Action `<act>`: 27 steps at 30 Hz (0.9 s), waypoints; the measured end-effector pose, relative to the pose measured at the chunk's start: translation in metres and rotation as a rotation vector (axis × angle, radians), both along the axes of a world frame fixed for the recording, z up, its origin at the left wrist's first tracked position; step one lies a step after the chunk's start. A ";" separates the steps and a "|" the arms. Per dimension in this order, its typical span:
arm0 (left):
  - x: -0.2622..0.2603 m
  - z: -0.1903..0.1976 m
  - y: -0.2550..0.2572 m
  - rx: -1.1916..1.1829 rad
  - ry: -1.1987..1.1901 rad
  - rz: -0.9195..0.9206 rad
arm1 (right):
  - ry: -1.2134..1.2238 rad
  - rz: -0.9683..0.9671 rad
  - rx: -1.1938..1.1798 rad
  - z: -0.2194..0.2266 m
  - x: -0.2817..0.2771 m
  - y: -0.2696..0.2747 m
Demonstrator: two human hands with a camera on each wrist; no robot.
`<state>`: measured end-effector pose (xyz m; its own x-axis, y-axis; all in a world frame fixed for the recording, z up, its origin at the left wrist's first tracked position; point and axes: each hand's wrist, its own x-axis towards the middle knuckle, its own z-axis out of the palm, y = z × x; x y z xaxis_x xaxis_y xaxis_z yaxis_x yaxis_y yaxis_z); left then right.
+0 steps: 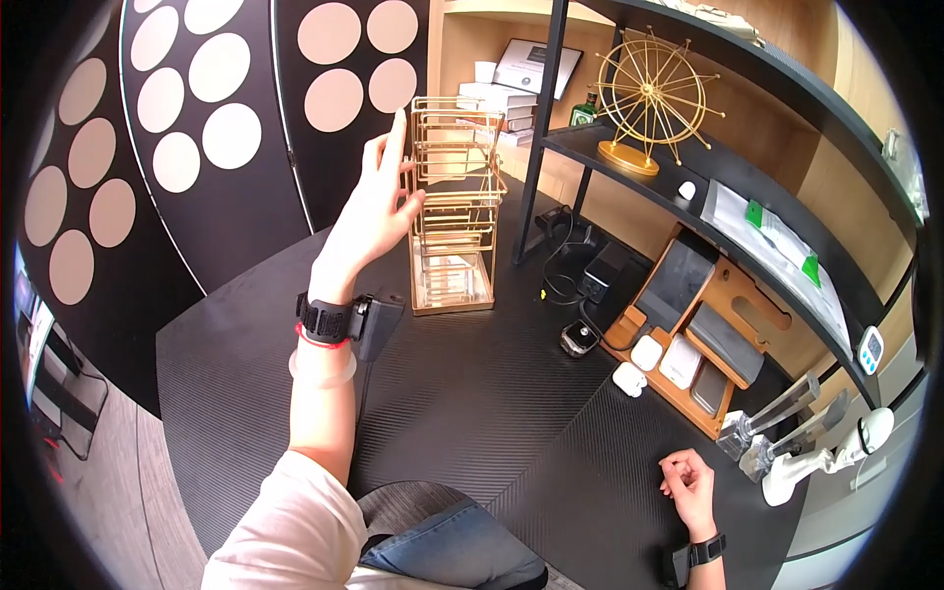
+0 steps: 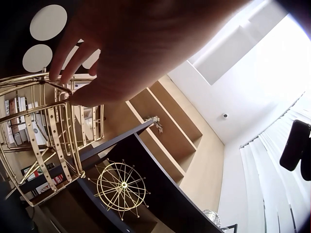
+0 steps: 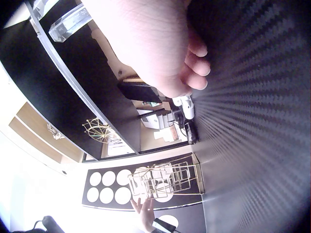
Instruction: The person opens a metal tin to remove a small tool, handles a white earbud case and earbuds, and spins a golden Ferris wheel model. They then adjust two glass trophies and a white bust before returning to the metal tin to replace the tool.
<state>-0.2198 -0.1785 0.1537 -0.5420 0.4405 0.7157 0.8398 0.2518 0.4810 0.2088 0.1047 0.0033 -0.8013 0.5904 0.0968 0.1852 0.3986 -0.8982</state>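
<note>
A tall gold wire rack with several tiers and a flat base stands upright on the black ribbed table. My left hand is raised at its left side, fingers spread and one pointing up. In the left wrist view, the fingertips and thumb are right at the rods of the gold rack. Nearer to me on the right, my right hand rests on the table with loosely curled fingers and nothing held. The right wrist view shows those fingers bent beside the tabletop.
Right of the rack are a black shelf unit, cables and a smartwatch. A wooden organizer holds phones, with earbud cases beside it. Clear trophies and a white device stand near my right hand. A gold wheel ornament is above.
</note>
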 end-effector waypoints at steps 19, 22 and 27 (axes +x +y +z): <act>-0.001 0.002 0.011 0.154 0.251 0.181 | 0.009 0.004 0.001 -0.001 0.000 0.001; 0.000 0.000 0.011 0.076 0.241 0.245 | 0.012 0.002 0.001 -0.002 0.000 0.001; 0.004 0.003 0.009 0.066 0.134 0.188 | 0.008 -0.001 0.006 -0.002 0.000 0.001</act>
